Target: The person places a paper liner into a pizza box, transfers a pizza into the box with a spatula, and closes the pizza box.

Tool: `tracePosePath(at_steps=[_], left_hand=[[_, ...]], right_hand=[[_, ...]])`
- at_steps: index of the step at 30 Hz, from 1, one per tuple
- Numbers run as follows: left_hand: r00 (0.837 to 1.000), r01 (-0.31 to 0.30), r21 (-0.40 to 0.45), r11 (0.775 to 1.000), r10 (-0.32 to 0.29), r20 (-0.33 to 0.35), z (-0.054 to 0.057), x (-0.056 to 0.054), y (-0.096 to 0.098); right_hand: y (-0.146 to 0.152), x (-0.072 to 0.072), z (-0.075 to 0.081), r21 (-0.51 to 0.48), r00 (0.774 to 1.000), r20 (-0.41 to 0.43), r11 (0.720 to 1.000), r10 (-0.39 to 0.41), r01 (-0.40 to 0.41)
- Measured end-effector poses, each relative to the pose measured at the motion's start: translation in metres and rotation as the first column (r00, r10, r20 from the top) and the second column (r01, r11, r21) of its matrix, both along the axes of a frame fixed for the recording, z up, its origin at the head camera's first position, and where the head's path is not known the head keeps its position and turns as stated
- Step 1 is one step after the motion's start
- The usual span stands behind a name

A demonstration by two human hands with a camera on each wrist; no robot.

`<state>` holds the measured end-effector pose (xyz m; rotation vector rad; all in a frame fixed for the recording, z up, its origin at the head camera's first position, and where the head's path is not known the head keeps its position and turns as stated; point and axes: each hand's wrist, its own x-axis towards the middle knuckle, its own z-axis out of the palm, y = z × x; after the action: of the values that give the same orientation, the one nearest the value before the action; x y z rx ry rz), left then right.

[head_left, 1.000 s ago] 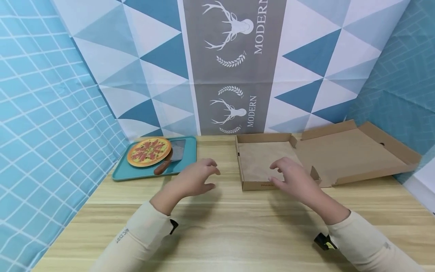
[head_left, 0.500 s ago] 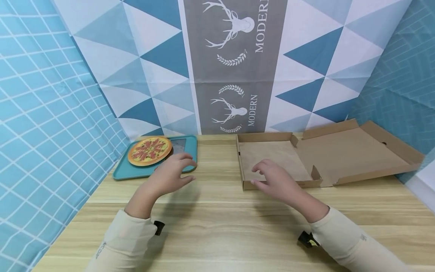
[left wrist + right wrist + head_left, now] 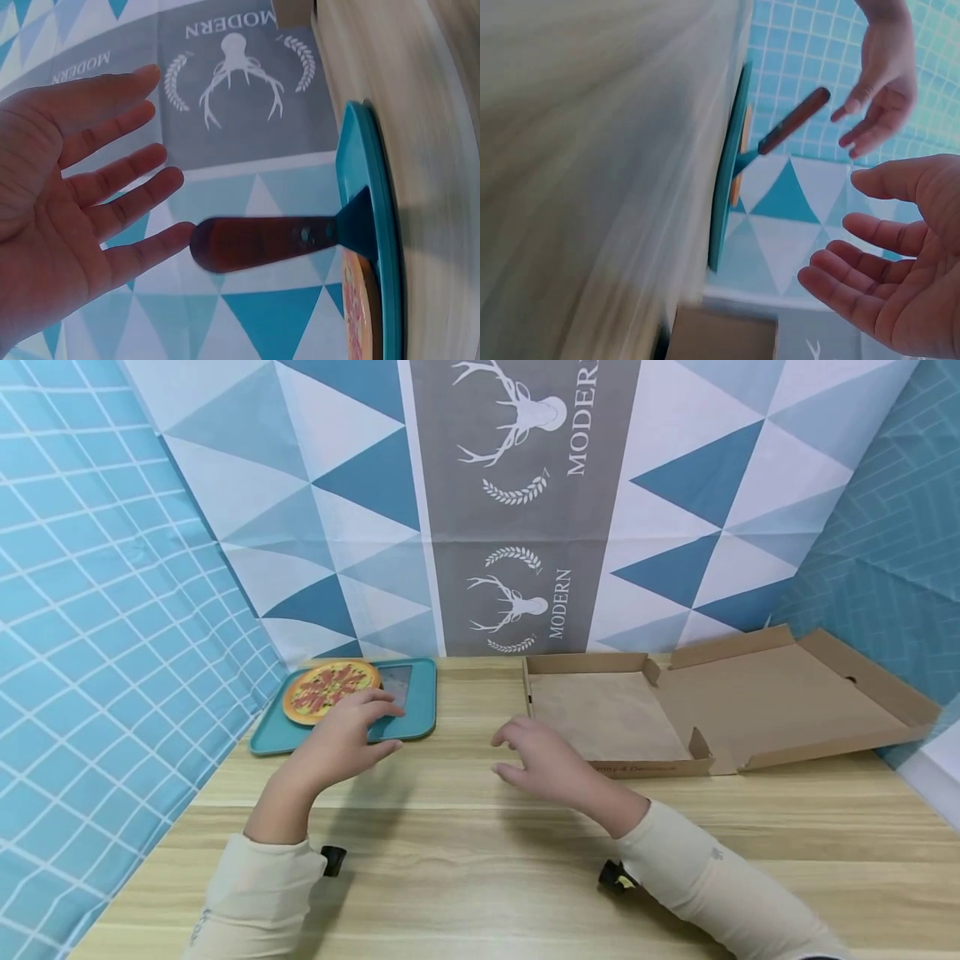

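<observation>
Right hand (image 3: 546, 763) shifted leftward; only wrist views show the handle (image 3: 262, 242).

Pizza (image 3: 327, 688), spatula (image 3: 262, 243) on tray (image 3: 423, 710); tray left of box (image 3: 626, 718)

Gap between tray (image 3: 423, 714) and box (image 3: 630, 714), handle (image 3: 259, 244) protruding

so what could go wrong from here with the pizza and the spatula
The raised handle of the spatula is close to the left hand, so a careless reach might knock it. The pizza lies on a tray with a low rim, so it could slide off if that is tipped. In the head view the right hand overlaps the box corner, so it might nudge it.
</observation>
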<state>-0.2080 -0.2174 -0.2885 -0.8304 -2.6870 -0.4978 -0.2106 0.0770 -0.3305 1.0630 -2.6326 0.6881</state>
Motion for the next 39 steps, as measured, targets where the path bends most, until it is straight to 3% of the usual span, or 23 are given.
tracePosePath(at_steps=[4, 8, 14, 18, 25, 29, 34, 39], left_hand=[[1.0, -0.013, 0.009, 1.0, 0.014, -0.016, 0.001, 0.001, -0.008], [0.999, -0.031, 0.041, 0.999, 0.031, -0.008, 0.002, 0.002, -0.016], [0.999, -0.048, 0.076, 0.996, 0.05, -0.013, 0.005, 0.004, -0.025], [0.998, -0.058, 0.087, 0.995, 0.06, -0.024, 0.009, 0.002, -0.03], [0.994, -0.081, 0.116, 0.99, 0.088, -0.06, 0.018, 0.002, -0.037], [0.992, -0.112, 0.117, 0.987, 0.119, -0.051, 0.021, 0.004, -0.038], [0.992, -0.109, 0.129, 0.986, 0.116, -0.047, 0.025, 0.007, -0.039], [0.991, -0.109, 0.148, 0.983, 0.119, -0.065, 0.027, 0.007, -0.041]], right_hand=[[-0.024, -0.005, 0.002, 0.003, 0.998, 0.034, 0.998, 0.057, -0.057], [-0.047, -0.013, 0.002, -0.054, 0.992, 0.041, 0.992, 0.119, -0.116], [-0.077, -0.029, -0.004, -0.179, 0.984, -0.038, 0.968, 0.174, -0.178], [-0.093, -0.038, -0.006, -0.198, 0.977, -0.074, 0.957, 0.201, -0.212], [-0.122, -0.053, -0.002, -0.027, 0.973, -0.079, 0.975, 0.217, -0.22], [-0.141, -0.059, 0.001, 0.027, 0.966, -0.1, 0.971, 0.239, -0.238], [-0.16, -0.059, 0.005, 0.09, 0.954, -0.118, 0.96, 0.274, -0.265], [-0.173, -0.058, 0.005, 0.114, 0.959, -0.119, 0.963, 0.256, -0.243]])
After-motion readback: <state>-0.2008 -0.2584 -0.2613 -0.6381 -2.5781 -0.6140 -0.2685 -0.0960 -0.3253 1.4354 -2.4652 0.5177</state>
